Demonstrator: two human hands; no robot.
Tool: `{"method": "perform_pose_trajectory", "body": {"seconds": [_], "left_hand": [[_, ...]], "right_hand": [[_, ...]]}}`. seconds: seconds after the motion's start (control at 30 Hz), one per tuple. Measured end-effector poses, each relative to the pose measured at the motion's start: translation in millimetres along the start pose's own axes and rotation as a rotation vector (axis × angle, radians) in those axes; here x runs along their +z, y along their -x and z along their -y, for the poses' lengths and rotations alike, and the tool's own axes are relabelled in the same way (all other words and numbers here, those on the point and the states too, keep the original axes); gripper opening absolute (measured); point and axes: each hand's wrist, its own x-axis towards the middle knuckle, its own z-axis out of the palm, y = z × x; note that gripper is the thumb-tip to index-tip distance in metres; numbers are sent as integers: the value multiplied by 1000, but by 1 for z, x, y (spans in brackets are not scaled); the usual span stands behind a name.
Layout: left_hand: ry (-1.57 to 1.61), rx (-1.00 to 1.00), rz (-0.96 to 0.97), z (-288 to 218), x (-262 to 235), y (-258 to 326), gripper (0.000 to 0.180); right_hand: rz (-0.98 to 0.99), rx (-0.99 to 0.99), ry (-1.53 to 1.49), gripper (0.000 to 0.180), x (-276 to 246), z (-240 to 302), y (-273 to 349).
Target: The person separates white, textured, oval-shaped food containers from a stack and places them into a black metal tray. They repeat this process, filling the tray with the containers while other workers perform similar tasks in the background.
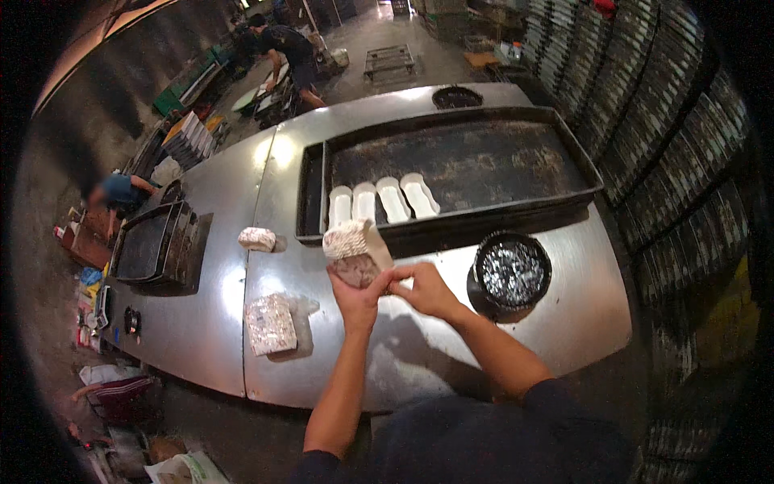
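A thick stack of white pleated paper baking cups is held over the metal table, in front of the tray. My left hand wraps its fingers round the stack from below. With thumb and fingers pinched together, my right hand grips the stack's right side, where one paper cup stands away from the others. The exact pinch point is partly hidden by the fingers. Beyond, several oblong white paper cups lie side by side at the near left of a large dark baking tray.
Left of my hands lie a larger stack of paper cups and a smaller one. A round black pan with shiny contents stands at right. Tray stacks line the right side. People work at far left and beyond the table.
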Motion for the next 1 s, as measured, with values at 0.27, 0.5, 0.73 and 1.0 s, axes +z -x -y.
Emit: {"method": "perform_pose_trajectory", "body": {"seconds": [0.27,0.5,0.73,1.0], "left_hand": [[122,-5,-143,10,15,6,73],[78,1,-117,21,22,11,75],[28,-10,-43,15,29,8,79],[154,0,-135,24,28,-6,76]], "right_hand": [[-403,-32,347,30,-104,-4,-23],[-526,-147,1181,26,-152,-101,-99],[59,-234,108,16,-37,8,9],[-251,-23,205,26,-89,-7,3]]}}
